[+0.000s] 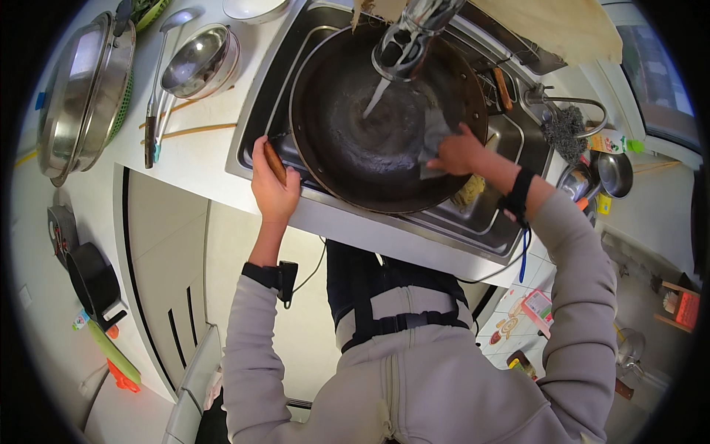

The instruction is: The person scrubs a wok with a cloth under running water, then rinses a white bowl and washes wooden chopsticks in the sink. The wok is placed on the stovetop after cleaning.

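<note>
A large dark wok (377,183) rests over the stainless steel sink (502,222), tilted slightly. My left hand (274,191) grips its wooden handle (274,163) at the sink's front left edge. Inside the wok, my right hand (457,152) holds a grey cloth (435,139) against the right side of the inner wall. A stream of water (377,97) runs from the chrome faucet (402,53) onto the wok's bottom. The second wooden handle (502,89) points to the right rear.
Left on the counter are a ladle (163,72), chopsticks (194,132), a steel bowl (197,61) and a large lidded steel pot (83,100). A yellowish scrap (470,191) lies in the sink under the wok's right edge. Steel wool (566,130) hangs right of the sink.
</note>
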`<state>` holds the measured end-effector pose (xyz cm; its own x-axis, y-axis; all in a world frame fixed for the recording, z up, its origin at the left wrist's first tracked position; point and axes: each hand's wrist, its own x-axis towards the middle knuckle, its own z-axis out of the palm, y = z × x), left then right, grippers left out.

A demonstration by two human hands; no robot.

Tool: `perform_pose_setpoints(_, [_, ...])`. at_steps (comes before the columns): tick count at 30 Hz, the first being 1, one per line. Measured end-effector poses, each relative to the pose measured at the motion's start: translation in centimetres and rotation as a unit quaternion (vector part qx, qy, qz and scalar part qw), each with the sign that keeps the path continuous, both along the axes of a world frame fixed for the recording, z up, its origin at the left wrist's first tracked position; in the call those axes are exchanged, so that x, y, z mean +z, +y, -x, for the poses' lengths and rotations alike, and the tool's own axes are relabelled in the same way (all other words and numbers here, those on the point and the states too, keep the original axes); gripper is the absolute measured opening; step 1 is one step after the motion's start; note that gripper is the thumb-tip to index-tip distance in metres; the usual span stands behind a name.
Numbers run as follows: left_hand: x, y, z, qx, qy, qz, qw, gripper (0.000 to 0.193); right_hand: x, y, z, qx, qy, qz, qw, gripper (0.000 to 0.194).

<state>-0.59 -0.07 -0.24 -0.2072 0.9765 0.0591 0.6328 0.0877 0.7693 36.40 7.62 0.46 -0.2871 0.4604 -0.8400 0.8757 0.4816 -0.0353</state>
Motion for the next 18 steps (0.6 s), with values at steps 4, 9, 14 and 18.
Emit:
perform_pose_setpoints(4, [0.0,0.0,0.1,-0.001,0.002,-0.006,1.000,0.067,1.7,-5.7,5.4,-0.111,0.121,-0.020,0.986,0.054])
perform_pose_setpoints(9, [0.1,0.1,0.0,0.004,-0.002,0.007,1.000,0.068,2.2,-8.5,5.9,-0.130,0.193,-0.116,0.966,0.017])
perform_pose_setpoints(14, [0.2,0.0,-0.3,-0.008,-0.013,-0.029,0.999,0.067,2.9,-3.5,-3.7,0.018,-0.025,-0.266,0.963,0.024])
perform_pose_setpoints(18, [0.5,-0.1,-0.3,-0.002,-0.032,0.014,0.999,0.068,1.1,-1.4,-5.7,0.129,0.011,-0.355,0.926,0.014])
